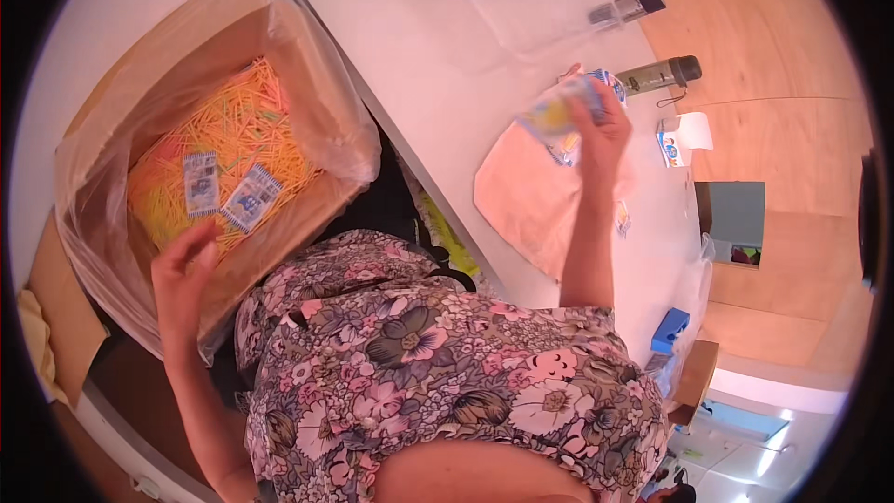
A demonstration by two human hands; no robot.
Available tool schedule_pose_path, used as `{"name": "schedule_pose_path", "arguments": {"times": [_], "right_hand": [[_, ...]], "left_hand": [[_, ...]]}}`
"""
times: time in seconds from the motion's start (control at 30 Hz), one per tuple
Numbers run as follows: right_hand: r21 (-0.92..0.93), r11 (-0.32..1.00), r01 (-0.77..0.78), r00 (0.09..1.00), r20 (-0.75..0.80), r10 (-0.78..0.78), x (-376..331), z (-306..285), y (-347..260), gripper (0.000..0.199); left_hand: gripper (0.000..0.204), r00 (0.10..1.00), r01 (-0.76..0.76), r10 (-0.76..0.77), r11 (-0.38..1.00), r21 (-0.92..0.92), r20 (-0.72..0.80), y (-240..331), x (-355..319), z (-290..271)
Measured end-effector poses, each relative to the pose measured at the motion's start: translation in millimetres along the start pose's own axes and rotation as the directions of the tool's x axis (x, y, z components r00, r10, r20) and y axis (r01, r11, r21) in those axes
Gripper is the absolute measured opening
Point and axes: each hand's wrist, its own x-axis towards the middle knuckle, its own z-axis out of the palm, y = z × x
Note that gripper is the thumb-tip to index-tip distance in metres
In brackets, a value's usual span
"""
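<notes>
A floral top (447,354) lies nearest the camera. Beyond it spreads the pale table (410,47), with a plastic-lined carton (209,56) to its left holding a heap of thin coloured sticks (265,116). A pink cloth (521,196) lies on the table. Above the cloth's far part, the right hand (605,126) pinches a blurred yellow-and-blue packet (559,112) between thumb and fingers. The left hand (189,265) hangs over the carton's near side, fingers loosely bent and parted, gripping nothing visible, just beside two small packets (251,197) lying on the sticks. The packets look light, limp and slightly slippery, best pinched by a striped end; the sticks look brittle.
</notes>
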Motion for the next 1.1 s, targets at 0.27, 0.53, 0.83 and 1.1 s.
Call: {"name": "schedule_pose_path", "arguments": {"times": [0.27,0.53,0.83,1.1], "right_hand": [[-0.967,0.097,0.237,0.837,0.153,-0.526,-15,-83,76,0.041],[-0.847,0.286,0.448,0.782,0.217,-0.584,-15,-17,34,0.028],[-0.708,0.341,0.619,0.714,0.325,-0.62,-23,43,-1,0.025],[-0.114,0.69,0.715,0.628,0.541,-0.56,-56,145,-31,0.026]], "left_hand": [[0.042,0.938,-0.33,0.249,0.436,0.837,0.24,-72,111,30],[0.051,0.997,-0.016,-0.059,0.41,0.912,0.044,-92,113,41],[0.036,0.954,-0.242,0.268,0.421,0.874,0.135,-92,111,39],[0.025,0.962,-0.266,0.202,0.527,0.807,0.185,-81,94,28]]}}
